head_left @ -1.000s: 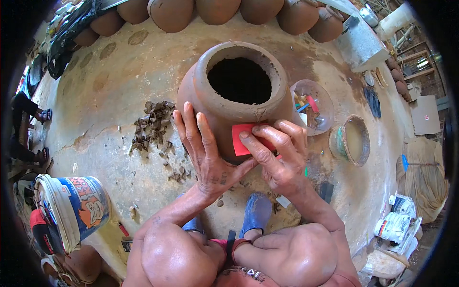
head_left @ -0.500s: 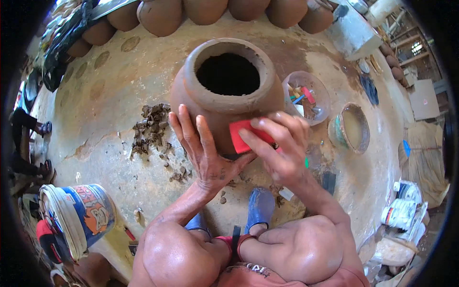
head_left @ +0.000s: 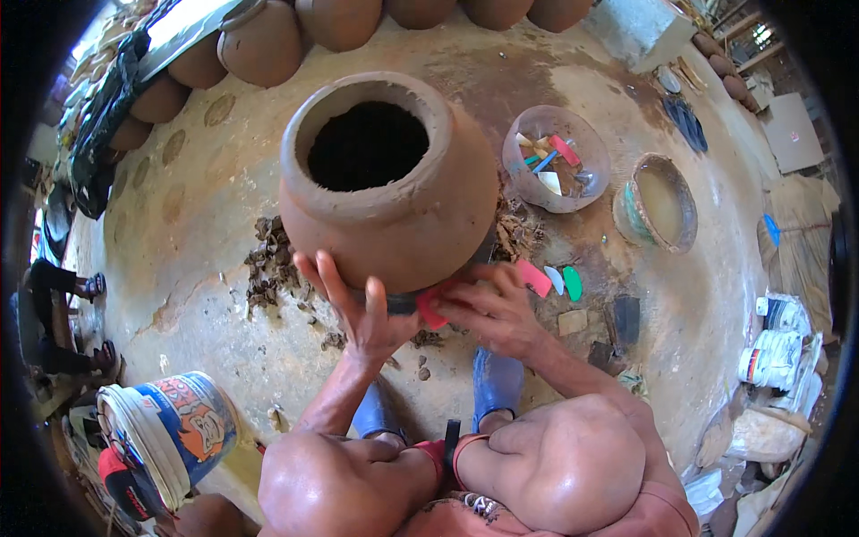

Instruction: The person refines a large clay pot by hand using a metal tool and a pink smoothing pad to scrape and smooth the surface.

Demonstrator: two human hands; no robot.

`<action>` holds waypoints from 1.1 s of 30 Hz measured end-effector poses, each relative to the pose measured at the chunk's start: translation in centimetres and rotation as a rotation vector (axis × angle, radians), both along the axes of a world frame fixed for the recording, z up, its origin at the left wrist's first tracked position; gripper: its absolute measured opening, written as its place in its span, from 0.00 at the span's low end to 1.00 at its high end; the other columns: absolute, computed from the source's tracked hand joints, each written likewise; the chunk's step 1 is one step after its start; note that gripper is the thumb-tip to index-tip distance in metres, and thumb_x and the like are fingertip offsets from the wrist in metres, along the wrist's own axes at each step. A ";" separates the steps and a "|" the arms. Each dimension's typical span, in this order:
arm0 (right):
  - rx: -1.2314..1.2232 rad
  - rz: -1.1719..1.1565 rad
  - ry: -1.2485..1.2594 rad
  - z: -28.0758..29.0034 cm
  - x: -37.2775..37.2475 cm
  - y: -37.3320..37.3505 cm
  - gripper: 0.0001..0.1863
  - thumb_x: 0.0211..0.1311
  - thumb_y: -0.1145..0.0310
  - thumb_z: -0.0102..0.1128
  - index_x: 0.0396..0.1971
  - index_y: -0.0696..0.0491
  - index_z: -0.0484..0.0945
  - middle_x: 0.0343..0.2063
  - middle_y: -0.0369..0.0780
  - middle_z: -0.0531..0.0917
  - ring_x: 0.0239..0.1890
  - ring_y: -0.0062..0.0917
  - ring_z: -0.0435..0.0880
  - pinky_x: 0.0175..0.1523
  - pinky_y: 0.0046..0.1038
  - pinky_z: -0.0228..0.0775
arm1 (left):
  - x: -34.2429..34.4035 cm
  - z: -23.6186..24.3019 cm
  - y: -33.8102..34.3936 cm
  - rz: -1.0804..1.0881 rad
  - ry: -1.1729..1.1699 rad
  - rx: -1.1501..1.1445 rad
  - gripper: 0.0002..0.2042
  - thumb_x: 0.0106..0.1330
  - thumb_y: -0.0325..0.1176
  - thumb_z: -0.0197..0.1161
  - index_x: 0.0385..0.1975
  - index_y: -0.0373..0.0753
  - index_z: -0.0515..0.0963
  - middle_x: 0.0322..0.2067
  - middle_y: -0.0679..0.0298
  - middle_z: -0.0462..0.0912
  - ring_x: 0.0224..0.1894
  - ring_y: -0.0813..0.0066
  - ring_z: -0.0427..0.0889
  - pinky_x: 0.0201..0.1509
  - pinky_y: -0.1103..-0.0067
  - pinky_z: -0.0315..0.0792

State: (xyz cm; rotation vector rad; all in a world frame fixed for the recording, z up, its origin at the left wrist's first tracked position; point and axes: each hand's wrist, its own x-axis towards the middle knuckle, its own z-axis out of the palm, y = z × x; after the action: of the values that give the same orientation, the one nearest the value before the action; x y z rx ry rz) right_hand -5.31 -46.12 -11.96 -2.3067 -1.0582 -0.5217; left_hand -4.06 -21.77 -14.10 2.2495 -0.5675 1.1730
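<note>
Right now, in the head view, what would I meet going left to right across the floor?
Bucket → clay scraps → left hand → clay pot → right hand with red scraper → clear tool bowl → water bowl → white bags.

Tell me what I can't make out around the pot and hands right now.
- Head view: inside of the clay pot is black shadow, contents unknown.
- Pot base: hidden behind the left hand and right hand.
- Red scraper: mostly covered by the right hand's fingers.
- Tools in the clear bowl: too small to identify.
</note>
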 end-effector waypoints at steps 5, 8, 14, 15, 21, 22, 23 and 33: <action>0.103 0.230 0.293 -2.2 -3.3 1.3 0.23 0.56 0.64 0.72 0.54 0.44 0.85 0.52 0.33 0.85 0.54 0.32 0.82 0.58 0.40 0.68 | -6.9 -2.8 2.9 -0.250 0.249 0.049 0.30 0.59 0.47 0.82 0.60 0.45 0.83 0.69 0.43 0.74 0.64 0.44 0.81 0.65 0.50 0.75; 0.274 0.221 0.518 -4.5 -4.6 2.5 0.18 0.61 0.67 0.70 0.52 0.46 0.86 0.50 0.36 0.85 0.53 0.34 0.83 0.57 0.41 0.71 | -8.2 -2.1 4.3 -0.408 0.930 -0.068 0.14 0.61 0.32 0.79 0.45 0.39 0.89 0.45 0.55 0.91 0.39 0.66 0.90 0.47 0.70 0.83; 0.532 -0.317 0.727 -3.4 -3.0 0.9 0.08 0.67 0.74 0.65 0.44 0.52 0.88 0.37 0.46 0.87 0.47 0.39 0.85 0.50 0.42 0.76 | -7.1 -5.6 11.3 0.086 1.235 -0.596 0.19 0.69 0.23 0.72 0.60 0.35 0.83 0.47 0.59 0.90 0.45 0.73 0.88 0.51 0.75 0.82; 0.548 -0.437 0.711 -3.5 -2.3 0.3 0.07 0.68 0.75 0.65 0.42 0.53 0.88 0.35 0.47 0.87 0.45 0.41 0.86 0.48 0.42 0.78 | -6.3 -5.6 12.8 0.121 1.219 -0.664 0.26 0.69 0.24 0.72 0.68 0.37 0.78 0.56 0.57 0.88 0.52 0.70 0.87 0.55 0.74 0.82; 0.722 -0.730 0.969 -8.4 1.5 -1.8 0.13 0.65 0.71 0.66 0.48 0.58 0.83 0.35 0.51 0.90 0.38 0.44 0.92 0.45 0.42 0.82 | -1.4 1.8 15.2 -0.154 1.026 -0.776 0.50 0.69 0.33 0.73 0.85 0.44 0.45 0.79 0.56 0.58 0.79 0.58 0.60 0.78 0.58 0.64; 0.695 -0.733 0.947 -8.1 2.0 -1.6 0.16 0.63 0.71 0.67 0.48 0.60 0.81 0.35 0.56 0.89 0.43 0.49 0.92 0.48 0.45 0.83 | -0.2 2.8 15.0 -0.229 0.943 -0.736 0.51 0.68 0.38 0.74 0.84 0.43 0.44 0.80 0.56 0.57 0.79 0.58 0.59 0.79 0.58 0.61; 0.648 -0.753 0.994 -8.3 2.6 -1.0 0.16 0.62 0.71 0.67 0.48 0.60 0.81 0.35 0.57 0.89 0.44 0.52 0.91 0.49 0.47 0.82 | 1.1 4.4 14.7 -0.301 0.860 -0.694 0.53 0.67 0.43 0.75 0.84 0.41 0.43 0.80 0.55 0.55 0.80 0.58 0.58 0.81 0.57 0.59; 0.689 -0.664 1.114 -9.8 6.2 4.2 0.18 0.55 0.73 0.70 0.46 0.62 0.81 0.40 0.61 0.88 0.48 0.58 0.87 0.58 0.53 0.79 | 4.4 9.7 14.9 -0.059 0.965 -0.288 0.61 0.50 0.60 0.85 0.78 0.37 0.54 0.71 0.49 0.66 0.71 0.56 0.69 0.75 0.60 0.64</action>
State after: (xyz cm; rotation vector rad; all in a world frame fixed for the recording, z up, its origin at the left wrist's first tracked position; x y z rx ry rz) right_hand 0.92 -41.88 -21.79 -1.7715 0.3846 0.1972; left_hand 0.33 -6.91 -4.39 2.1873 -0.0588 0.0414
